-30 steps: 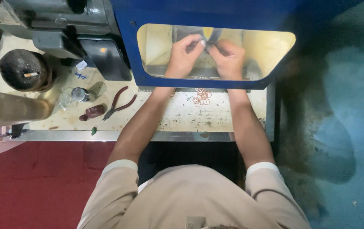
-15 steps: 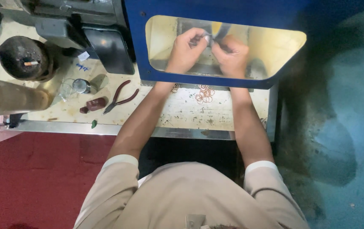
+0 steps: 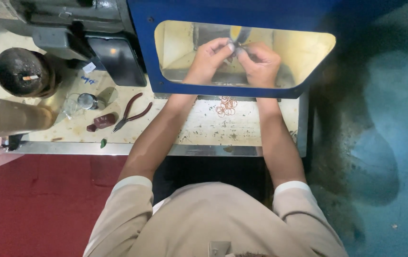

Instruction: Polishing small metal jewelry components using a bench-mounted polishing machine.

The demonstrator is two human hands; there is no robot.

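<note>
Copper-coloured rings (image 3: pixel 226 105) lie in a loose heap on the bench (image 3: pixel 204 128), just outside the blue hood (image 3: pixel 142 57); roughly a dozen, too tangled to count exactly. Inside the hood's opening, your left hand (image 3: pixel 209 59) and right hand (image 3: pixel 260 62) meet, fingertips pinched together on one small piece (image 3: pixel 235 46), too tiny to identify, held up near the wheel. So you seem to be partway through: one piece in work, the heap waiting, and no finished pile that I can make out. Elsewhere you have one pair of pliers (image 3: pixel 131 112), one small jar (image 3: pixel 86 101) and one reddish block (image 3: pixel 102 121).
</note>
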